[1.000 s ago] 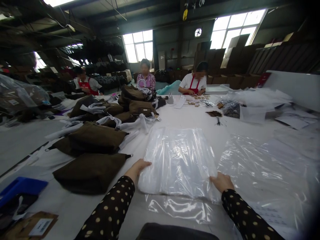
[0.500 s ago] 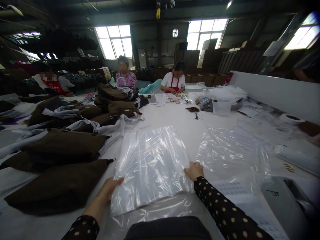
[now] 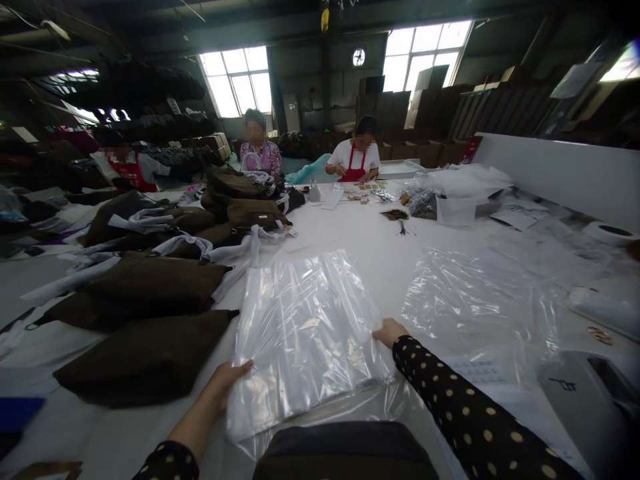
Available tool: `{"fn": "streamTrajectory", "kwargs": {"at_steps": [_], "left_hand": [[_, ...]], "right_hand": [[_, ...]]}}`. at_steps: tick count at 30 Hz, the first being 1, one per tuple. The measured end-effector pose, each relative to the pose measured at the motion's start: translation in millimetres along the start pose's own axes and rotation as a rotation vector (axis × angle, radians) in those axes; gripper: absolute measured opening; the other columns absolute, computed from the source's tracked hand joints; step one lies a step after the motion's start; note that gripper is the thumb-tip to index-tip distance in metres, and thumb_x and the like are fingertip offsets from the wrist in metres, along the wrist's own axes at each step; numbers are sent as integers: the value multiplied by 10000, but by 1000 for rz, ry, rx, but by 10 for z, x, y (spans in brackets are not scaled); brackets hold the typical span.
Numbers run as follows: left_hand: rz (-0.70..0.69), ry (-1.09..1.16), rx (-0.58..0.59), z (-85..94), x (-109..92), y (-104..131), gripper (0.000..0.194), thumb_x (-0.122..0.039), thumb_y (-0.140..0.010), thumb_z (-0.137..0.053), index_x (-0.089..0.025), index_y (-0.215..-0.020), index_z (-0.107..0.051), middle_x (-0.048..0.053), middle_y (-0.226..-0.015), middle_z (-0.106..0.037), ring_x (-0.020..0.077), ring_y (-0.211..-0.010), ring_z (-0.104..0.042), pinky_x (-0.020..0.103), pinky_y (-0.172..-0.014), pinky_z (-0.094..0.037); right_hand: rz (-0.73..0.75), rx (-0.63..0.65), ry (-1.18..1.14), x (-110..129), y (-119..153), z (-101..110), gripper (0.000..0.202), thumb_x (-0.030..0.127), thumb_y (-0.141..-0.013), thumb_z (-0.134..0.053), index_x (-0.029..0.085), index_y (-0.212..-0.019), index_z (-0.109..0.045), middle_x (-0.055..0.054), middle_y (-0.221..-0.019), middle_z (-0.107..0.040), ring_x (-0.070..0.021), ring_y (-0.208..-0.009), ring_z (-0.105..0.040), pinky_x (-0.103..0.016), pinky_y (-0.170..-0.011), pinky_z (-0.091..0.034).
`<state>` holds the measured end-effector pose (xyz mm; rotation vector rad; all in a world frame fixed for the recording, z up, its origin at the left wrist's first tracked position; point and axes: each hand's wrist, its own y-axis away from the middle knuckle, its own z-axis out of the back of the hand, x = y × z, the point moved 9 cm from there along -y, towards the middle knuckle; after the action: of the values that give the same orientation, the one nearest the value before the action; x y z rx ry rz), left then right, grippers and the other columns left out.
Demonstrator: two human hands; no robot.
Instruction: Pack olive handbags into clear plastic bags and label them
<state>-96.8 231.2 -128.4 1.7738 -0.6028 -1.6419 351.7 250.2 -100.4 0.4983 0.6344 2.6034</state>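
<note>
A stack of clear plastic bags lies in front of me on the white table, shiny and creased. My left hand grips its left edge, thumb on top and the other fingers hidden underneath. At the right edge, my right hand has its fingers closed on the same stack. Close to my body, a dark item, perhaps a handbag, shows at the bottom of the view, just below the stack's near edge.
Dark brown handbags with white-wrapped straps crowd the left. More loose clear plastic lies to the right, near a grey device. Across the table are a co-worker in a red apron and one in a patterned top.
The view has turned slightly left, so most things appear farther right. Both hands keep hold of the plastic bags. The co-worker in the red apron across the table has moved their hands apart.
</note>
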Motion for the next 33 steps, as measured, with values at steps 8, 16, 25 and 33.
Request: {"fn": "streamTrajectory", "kwargs": {"at_steps": [8,16,25,33], "left_hand": [[86,92,131,-299,189,114,199,-161,-663,-687,-104,-823,-585,79,-658,-667,255,-652,-661,373,-678,-543],[149,154,268,-1601,535,235,185,-270,-773,-571,-145,-907,-587,87,-780,-677,210,-747,-662,340,-728,-534],[-857,-1303,567,-2193,-513,813,290,-309,-728,-623,-212,-1002,-626,112,-978,-649,310,-1005,-552,463,-896,-388],[-1294,-1790,314,-1539,-728,197,159,-150,-806,-499,-180,-940,-580,83,-959,-617,223,-876,-550,360,-802,-405]], "right_hand": [[241,-74,241,331,-390,397,227,317,-852,-551,136,-984,-587,-61,-1036,-597,-180,-947,-565,-392,-841,-453],[396,-366,386,963,-1068,1453,230,70,-796,-458,106,-948,-628,-153,-910,-640,-246,-916,-583,-358,-781,-398],[716,-600,126,1648,-316,1487,653,352,-763,-633,161,-1323,-357,-164,-1368,-347,-319,-1246,-304,-438,-996,-265],[959,-103,295,1109,946,-586,253,233,-706,-693,171,-940,-620,-100,-1076,-608,-283,-1010,-539,-392,-867,-432]]}}
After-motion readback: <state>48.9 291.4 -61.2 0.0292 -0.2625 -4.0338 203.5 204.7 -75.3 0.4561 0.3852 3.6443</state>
